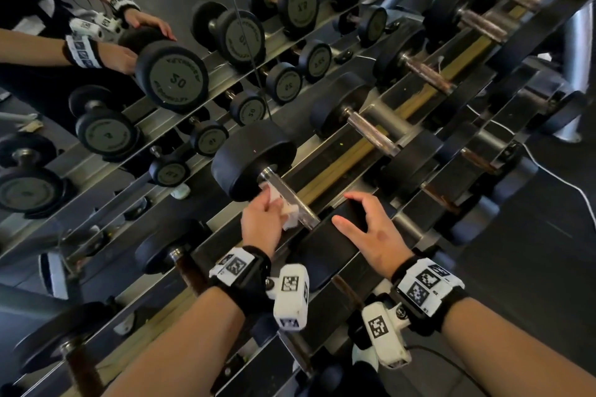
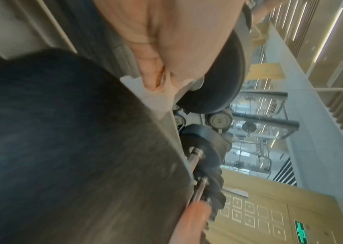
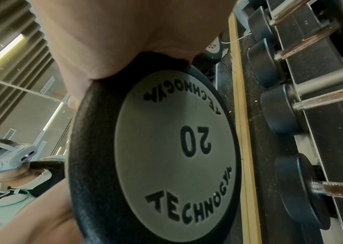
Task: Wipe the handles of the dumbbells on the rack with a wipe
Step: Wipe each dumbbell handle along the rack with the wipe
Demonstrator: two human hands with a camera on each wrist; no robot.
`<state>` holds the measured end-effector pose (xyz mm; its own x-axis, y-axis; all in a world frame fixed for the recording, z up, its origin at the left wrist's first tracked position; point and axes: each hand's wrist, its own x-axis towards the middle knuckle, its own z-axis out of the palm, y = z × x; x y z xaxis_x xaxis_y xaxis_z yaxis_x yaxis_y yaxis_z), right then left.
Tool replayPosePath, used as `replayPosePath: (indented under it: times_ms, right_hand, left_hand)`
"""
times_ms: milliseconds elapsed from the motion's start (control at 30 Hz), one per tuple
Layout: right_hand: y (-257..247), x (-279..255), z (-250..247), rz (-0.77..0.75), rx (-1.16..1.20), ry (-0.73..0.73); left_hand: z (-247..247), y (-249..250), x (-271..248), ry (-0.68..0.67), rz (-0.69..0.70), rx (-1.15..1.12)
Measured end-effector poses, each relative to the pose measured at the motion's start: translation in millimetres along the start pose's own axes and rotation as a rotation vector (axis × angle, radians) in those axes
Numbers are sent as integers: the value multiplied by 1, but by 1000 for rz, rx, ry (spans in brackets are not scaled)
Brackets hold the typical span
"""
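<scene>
A black 20 dumbbell lies across the rack in the head view, its far head (image 1: 254, 158) near the mirror and its near head (image 1: 325, 251) toward me. My left hand (image 1: 263, 219) pinches a white wipe (image 1: 292, 217) against the steel handle (image 1: 290, 195), close to the far head. My right hand (image 1: 367, 229) grips the top of the near head, fingers arched over its edge. In the left wrist view my fingers (image 2: 156, 74) squeeze the wipe (image 2: 151, 97) beside the near head (image 2: 62, 140). The right wrist view shows my palm (image 3: 114, 41) on the head's rim (image 3: 83, 148).
More dumbbells with rusty handles (image 1: 374, 132) fill the rack (image 1: 338, 167) to the right, and a lower tier (image 1: 477, 161) juts toward me. A wall mirror (image 1: 96, 145) behind the rack reflects the weights and my arms. A white cable (image 1: 564, 184) runs over the dark floor at right.
</scene>
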<state>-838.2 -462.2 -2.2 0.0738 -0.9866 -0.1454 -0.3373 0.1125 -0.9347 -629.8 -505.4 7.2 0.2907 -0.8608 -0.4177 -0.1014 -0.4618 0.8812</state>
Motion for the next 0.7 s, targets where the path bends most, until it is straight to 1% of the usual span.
replayPosePath:
  times_ms: [67,133,200,333,400,433,500,533,600,700]
  right_hand:
    - [0,0,1,4,6,2]
    - [0,0,1,4,6,7]
    - [0,0,1,2,6,17]
    - [-2,-1,1,0,3,22]
    - [-4,-2,1,2,7,18]
    - [-4,-3,1,6,10,11]
    - [-5,-3,0,10,16,2]
    - [-5,-3,0,12,19,2]
    - [-5,-2,0,11,16,6]
    - [-6,-2,0,2,13,9]
  left_hand:
    - [2,10,6,68,7,-16]
    - [5,12,1,72,28,50]
    - [6,8,-11,12,45,151]
    - [0,1,-30,-181,128,363]
    - [-7,4,-31,-237,115,306]
    - [-11,9,-30,-232,78,229]
    - [-15,14,-21,-130,33,131]
    - [-16,17,-15,-77,53,160]
    - [-12,20,-7,-36,110,260]
    - [-1,19,-15,-86,120,323]
